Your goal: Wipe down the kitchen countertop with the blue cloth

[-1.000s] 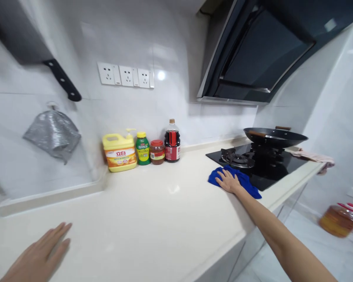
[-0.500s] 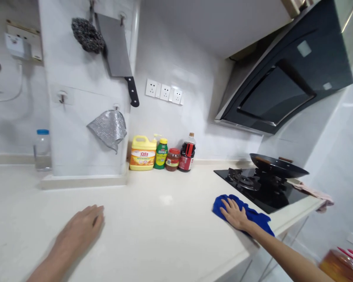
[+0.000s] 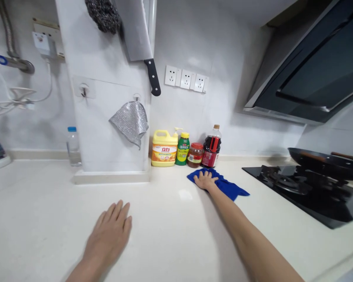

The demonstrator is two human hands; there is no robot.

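My right hand (image 3: 205, 180) presses down on a blue cloth (image 3: 228, 188), its fingers a little bent over the fabric. The cloth lies rumpled on the white countertop (image 3: 170, 235), just in front of a jar with a red lid (image 3: 195, 155) and a dark sauce bottle (image 3: 211, 148). Palm down on the counter at the left rests my left hand (image 3: 108, 231), fingers stretched out, holding nothing. A green bottle with a yellow cap (image 3: 182, 149) and a yellow detergent jug (image 3: 164, 150) stand in the same row against the wall.
A black gas stove (image 3: 294, 192) with a wok (image 3: 329, 162) is on the right, under a range hood (image 3: 317, 74). From the wall column hang a cleaver (image 3: 137, 35), a steel scourer (image 3: 104, 15) and a silver cloth (image 3: 132, 121). A clear bottle (image 3: 73, 149) stands behind the column.
My right hand has slid the blue cloth from beside the stove toward the wall, near the bottles. My left hand's fingers have straightened out. The view has shifted left and closer.
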